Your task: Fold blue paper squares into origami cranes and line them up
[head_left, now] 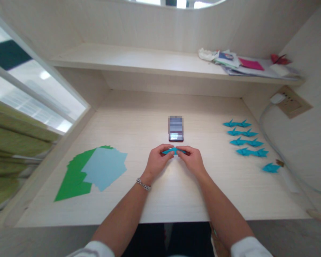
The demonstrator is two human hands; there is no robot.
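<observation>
Between my fingertips is a small piece of folded blue paper (174,150), held just in front of a phone. My left hand (160,157) pinches its left end, thumb on the near side. The right end is gripped by my right hand (191,157) in a like pinch. Parts of the paper are hidden by my fingers. Off to the right stand several folded blue paper figures (243,132) in short rows of two, with one single figure (271,167) nearer me. On the left lie fanned light blue paper sheets (105,167), partly over green paper sheets (76,173).
The phone (176,128) lies on the desk (139,121) beyond my hands. A shelf (139,60) above holds papers and a pink sheet (250,64). At the right, a white cable (267,132) runs from a wall socket (293,101). A green curtain (13,142) hangs left.
</observation>
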